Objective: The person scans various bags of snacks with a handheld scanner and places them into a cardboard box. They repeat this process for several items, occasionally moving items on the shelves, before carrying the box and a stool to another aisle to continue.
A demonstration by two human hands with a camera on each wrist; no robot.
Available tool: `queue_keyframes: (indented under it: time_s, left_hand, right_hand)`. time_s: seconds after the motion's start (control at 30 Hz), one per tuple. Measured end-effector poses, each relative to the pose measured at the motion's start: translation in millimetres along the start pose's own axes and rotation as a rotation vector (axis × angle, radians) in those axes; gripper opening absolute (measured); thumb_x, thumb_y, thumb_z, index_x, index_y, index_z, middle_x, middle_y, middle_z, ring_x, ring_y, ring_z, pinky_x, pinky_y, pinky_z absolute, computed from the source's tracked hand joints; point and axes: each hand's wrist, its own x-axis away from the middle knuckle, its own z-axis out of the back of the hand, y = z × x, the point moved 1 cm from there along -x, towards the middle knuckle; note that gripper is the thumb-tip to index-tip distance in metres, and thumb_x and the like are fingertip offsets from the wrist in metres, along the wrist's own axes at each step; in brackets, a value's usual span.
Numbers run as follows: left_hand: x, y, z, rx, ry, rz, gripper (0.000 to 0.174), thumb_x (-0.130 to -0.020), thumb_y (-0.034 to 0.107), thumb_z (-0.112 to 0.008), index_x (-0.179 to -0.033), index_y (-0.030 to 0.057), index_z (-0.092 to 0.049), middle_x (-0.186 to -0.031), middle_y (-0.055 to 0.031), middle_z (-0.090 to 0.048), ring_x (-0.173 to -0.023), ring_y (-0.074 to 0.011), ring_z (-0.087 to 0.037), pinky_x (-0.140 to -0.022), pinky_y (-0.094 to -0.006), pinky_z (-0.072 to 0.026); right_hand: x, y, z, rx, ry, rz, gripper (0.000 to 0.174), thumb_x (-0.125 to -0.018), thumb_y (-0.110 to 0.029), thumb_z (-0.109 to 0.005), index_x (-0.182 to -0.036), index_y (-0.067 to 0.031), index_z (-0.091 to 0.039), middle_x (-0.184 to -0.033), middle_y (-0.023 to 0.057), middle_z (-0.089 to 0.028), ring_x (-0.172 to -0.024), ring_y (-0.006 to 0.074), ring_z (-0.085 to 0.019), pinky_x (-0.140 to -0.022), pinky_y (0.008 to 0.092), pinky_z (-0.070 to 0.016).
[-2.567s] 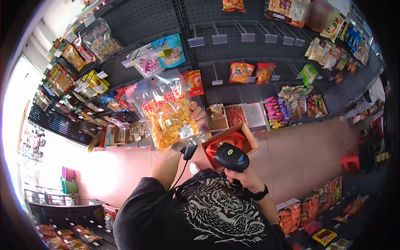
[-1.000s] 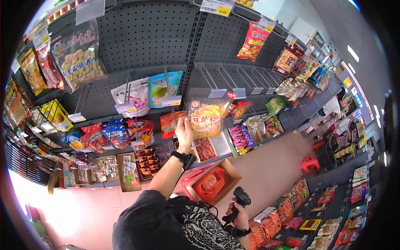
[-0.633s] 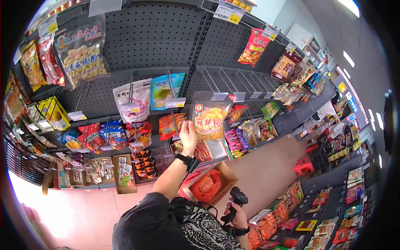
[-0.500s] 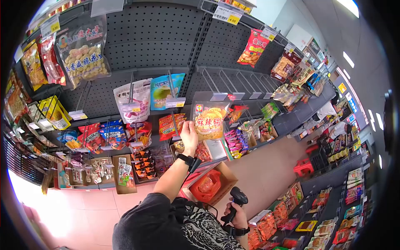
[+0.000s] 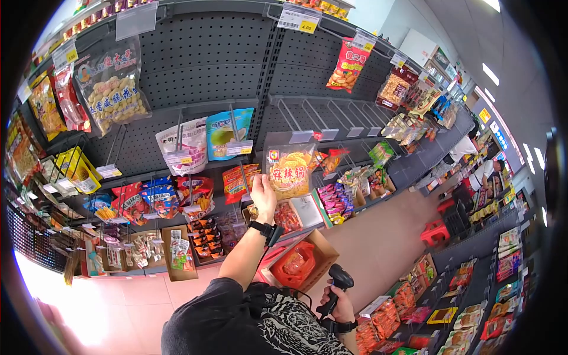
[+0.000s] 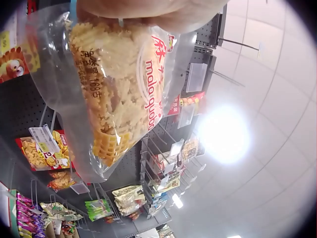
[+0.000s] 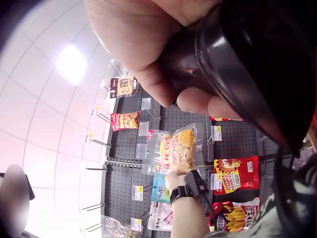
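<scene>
With the arm stretched toward the shelf, my left hand (image 5: 264,198) pinches a clear snack bag (image 5: 290,171) by its left side edge. The bag hangs upright, its printed front facing me, just below an unfilled row of prongs. Close up in the left wrist view, the same bag (image 6: 116,74) shows ridged golden crisps and red lettering. Low by my body, my right hand (image 5: 339,305) grips a black handheld barcode scanner (image 5: 340,276), its head tipped up. The right wrist view shows the fingers curled round the scanner's handle (image 7: 183,57).
A dark pegboard shelf (image 5: 201,77) spans the front, with prongs (image 5: 319,115) sticking out. Pink and blue pouches (image 5: 229,135) hang left of the bag. An open carton (image 5: 300,260) with a red plastic bag stands below. Several snack boxes line the lowest shelf.
The snack bag has gone from near my chest out to the shelf, and its front turned toward me. The scanner has dropped lower right. Over the last half second the hands barely move.
</scene>
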Motion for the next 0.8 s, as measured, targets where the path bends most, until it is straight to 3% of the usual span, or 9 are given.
queue_keyframes:
  time_s: [0.37,0.43,0.5,0.8]
  left_hand:
    - [0,-4,-4,-0.029,0.034,0.008,0.024,-0.097,0.02,-0.049,-0.094,-0.0017,-0.058,-0.081,-0.0116,-0.064,-0.074,-0.0172,-0.057,-0.071,-0.0315,-0.046]
    - [0,-1,-3,-0.033,0.049,-0.023,0.024,-0.096,0.022,-0.049,-0.092,0.0007,-0.059,-0.08,-0.0166,-0.063,-0.073,-0.0272,-0.061,-0.069,-0.0362,-0.0468]
    - [-3,-8,-5,-0.033,0.06,-0.028,0.024,-0.096,0.022,-0.049,-0.092,0.0005,-0.059,-0.081,-0.017,-0.064,-0.073,-0.0284,-0.061,-0.07,-0.0367,-0.0469]
    - [-69,-34,-34,-0.084,0.131,-0.058,0.026,-0.095,0.024,-0.048,-0.094,0.0019,-0.061,-0.083,-0.0182,-0.065,-0.077,-0.0324,-0.062,-0.072,-0.0394,-0.0475]
  right_hand:
    - [1,-2,2,-0.009,0.008,-0.001,0.03,-0.088,-0.015,-0.057,-0.114,-0.0036,-0.048,-0.075,0.0065,-0.053,-0.06,0.0159,-0.051,-0.058,0.0335,-0.0454]
    - [0,0,4,-0.026,0.004,-0.009,0.029,-0.088,-0.015,-0.057,-0.113,-0.0035,-0.048,-0.075,0.0067,-0.054,-0.06,0.0161,-0.051,-0.057,0.0337,-0.0455]
    - [-1,1,5,-0.018,0.011,-0.018,0.029,-0.088,-0.015,-0.057,-0.113,-0.0037,-0.048,-0.075,0.007,-0.054,-0.06,0.0166,-0.052,-0.057,0.034,-0.0456]
    - [1,-3,0,-0.012,0.018,-0.033,0.029,-0.087,-0.015,-0.058,-0.112,-0.0037,-0.048,-0.074,0.0069,-0.054,-0.059,0.0166,-0.052,-0.057,0.0343,-0.0456]
